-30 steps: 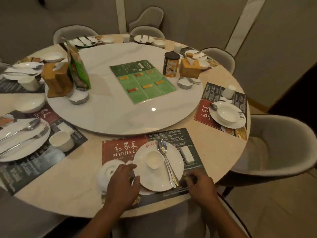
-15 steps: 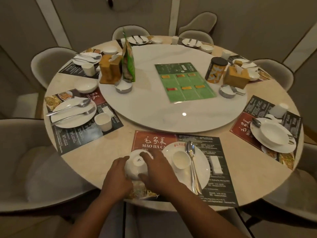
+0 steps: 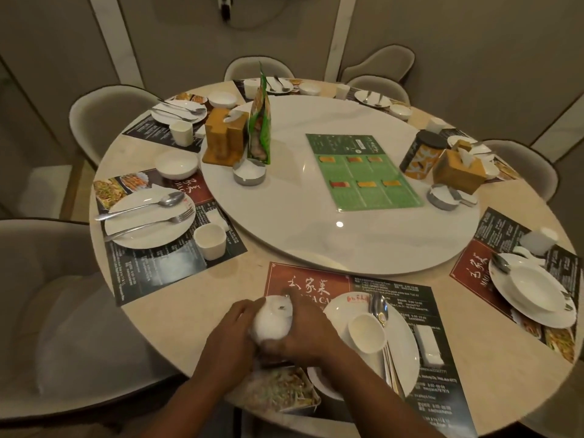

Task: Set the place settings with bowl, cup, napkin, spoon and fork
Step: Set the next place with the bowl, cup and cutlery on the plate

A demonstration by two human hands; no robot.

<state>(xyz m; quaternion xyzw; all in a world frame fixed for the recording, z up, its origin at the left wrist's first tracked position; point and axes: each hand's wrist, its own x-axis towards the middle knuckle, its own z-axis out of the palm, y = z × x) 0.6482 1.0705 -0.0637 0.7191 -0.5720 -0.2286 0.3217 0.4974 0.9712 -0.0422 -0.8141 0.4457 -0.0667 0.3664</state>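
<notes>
Bowl (image 3: 271,324): white, upside down, foot ring up. Held between both hands over the left part of the mat (image 3: 316,279). Cannot tell if it touches the mat.
Left hand (image 3: 227,339): grasping the bowl's left side, fingers curled round the wall.
Right hand (image 3: 311,336): grasping the bowl's right and near side, fingers wrapped over it. Its forearm crosses the plate's near-left rim.
Plate (image 3: 407,346): just right of the right hand, left rim close by the knuckles. Its near rim is close to the table edge.
Cup (image 3: 366,332): mouth up on the plate, near the right hand but apart from it.
Spoon (image 3: 379,306): on the plate, beyond and right of the right hand. The handle runs back past the cup.
Napkin (image 3: 428,344): folded on the mat, right of the plate, clear of its rim.
Table (image 3: 189,311): bare top left of the left hand, between the mat and the left mat (image 3: 177,267). The round edge curves in under the left wrist.
Turntable (image 3: 316,222): beyond both hands, its edge just past the mat's far edge.
Left plate (image 3: 148,226): well left of and beyond the left hand.
Left cup (image 3: 210,237): beside the left plate, apart from the bowl.
Chair (image 3: 63,311): left of the left hand, against the table edge.
Right plate (image 3: 505,289): carries a bowl, well right of the right hand.
</notes>
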